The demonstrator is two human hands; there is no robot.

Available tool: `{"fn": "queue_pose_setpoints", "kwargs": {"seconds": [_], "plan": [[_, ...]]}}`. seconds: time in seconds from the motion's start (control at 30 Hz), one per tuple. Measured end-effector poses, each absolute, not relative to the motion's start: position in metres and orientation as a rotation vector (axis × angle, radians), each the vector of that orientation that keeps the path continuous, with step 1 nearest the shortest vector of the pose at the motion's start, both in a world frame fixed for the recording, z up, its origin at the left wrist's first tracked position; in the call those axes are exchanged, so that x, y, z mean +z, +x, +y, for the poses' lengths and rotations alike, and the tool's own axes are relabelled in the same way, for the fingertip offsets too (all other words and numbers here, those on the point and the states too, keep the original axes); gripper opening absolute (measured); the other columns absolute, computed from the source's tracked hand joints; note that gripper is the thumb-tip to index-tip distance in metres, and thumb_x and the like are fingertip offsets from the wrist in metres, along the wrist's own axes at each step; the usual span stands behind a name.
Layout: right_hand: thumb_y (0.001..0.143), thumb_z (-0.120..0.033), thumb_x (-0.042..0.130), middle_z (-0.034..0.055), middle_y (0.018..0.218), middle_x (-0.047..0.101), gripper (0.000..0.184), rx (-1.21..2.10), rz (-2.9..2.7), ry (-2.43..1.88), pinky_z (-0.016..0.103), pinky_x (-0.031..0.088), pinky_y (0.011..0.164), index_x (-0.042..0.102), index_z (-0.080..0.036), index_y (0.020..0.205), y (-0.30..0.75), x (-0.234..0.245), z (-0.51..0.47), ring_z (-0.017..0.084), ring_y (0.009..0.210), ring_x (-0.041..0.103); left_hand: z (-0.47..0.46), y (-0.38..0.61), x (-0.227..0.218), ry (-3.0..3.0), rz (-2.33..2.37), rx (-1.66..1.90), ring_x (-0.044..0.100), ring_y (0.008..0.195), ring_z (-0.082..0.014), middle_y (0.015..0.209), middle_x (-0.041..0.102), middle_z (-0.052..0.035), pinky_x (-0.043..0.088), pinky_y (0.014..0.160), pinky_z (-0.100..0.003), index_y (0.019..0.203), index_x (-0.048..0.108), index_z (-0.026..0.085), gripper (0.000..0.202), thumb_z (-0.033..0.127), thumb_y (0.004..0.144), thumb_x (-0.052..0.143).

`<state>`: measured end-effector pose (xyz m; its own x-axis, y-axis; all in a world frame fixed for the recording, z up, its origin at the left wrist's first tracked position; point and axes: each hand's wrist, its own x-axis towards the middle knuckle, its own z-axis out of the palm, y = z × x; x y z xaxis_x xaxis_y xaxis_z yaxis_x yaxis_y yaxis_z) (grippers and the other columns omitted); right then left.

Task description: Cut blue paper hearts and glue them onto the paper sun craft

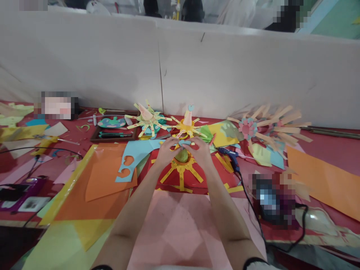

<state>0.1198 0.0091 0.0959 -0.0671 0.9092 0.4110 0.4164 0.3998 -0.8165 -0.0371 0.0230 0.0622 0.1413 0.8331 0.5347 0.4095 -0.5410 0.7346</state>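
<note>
My left hand [170,150] and my right hand [200,150] meet over the middle of the table, fingertips pinching a small light-blue paper cut-out [185,143]. Just below it stands a green paper cone [182,156] in a yellow paper ring with strips [182,173] fanning out like sun rays. I cannot tell whether the cut-out touches the cone's tip. Behind my hands are two similar paper pieces: a pink cone with a blue heart on top [188,118] and another pink cone on pale-yellow strips [145,112].
A blue glue gun [231,155] lies right of my hands, its cord trailing forward. Orange sheets [109,180] and blue paper with cut-out holes [135,161] lie left. A yellow glue gun [46,143] is farther left. Peach paper flowers [247,129] stand back right, before a white partition [225,71].
</note>
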Motion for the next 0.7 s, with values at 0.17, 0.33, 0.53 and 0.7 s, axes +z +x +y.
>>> {"fn": "queue_pose_setpoints", "kwargs": {"seconds": [0.17,0.33,0.53,0.7], "plan": [[0.079,-0.045,0.06,0.0047,0.083,0.065,0.025,0.659,-1.628,-1.182,0.032,0.046,0.078,0.068,-0.021,0.078,0.12,0.096,0.009,0.019,0.081,0.059,0.023,-0.038,0.062,1.997,1.185,1.38,0.062,0.085,-0.017,0.09,0.065,-0.0051,0.05,0.079,-0.031,0.082,0.067,0.02,0.014,0.032,0.077,0.064],[0.076,-0.042,0.063,0.0031,0.086,0.067,0.022,0.8,-1.553,-1.152,0.032,0.045,0.081,0.069,-0.021,0.082,0.123,0.091,0.009,0.018,0.084,0.06,0.023,-0.041,0.06,1.949,1.197,1.377,0.06,0.088,-0.0173,0.092,0.063,-0.0057,0.049,0.081,-0.032,0.084,0.068,0.021,0.014,0.032,0.078,0.062],[0.074,-0.039,0.064,0.0028,0.084,0.068,0.02,0.871,-1.461,-1.171,0.032,0.045,0.082,0.068,-0.02,0.077,0.123,0.084,0.012,0.018,0.084,0.06,0.027,-0.039,0.059,1.904,1.167,1.419,0.06,0.087,-0.0166,0.089,0.063,-0.0055,0.049,0.08,-0.031,0.08,0.068,0.02,0.016,0.034,0.08,0.06],[0.074,-0.04,0.062,0.003,0.082,0.067,0.02,0.895,-1.426,-1.15,0.032,0.046,0.079,0.067,-0.02,0.074,0.122,0.084,0.013,0.018,0.081,0.06,0.029,-0.036,0.059,1.884,1.148,1.452,0.06,0.084,-0.0157,0.087,0.063,-0.0048,0.05,0.079,-0.031,0.075,0.067,0.021,0.017,0.036,0.079,0.061]]}}
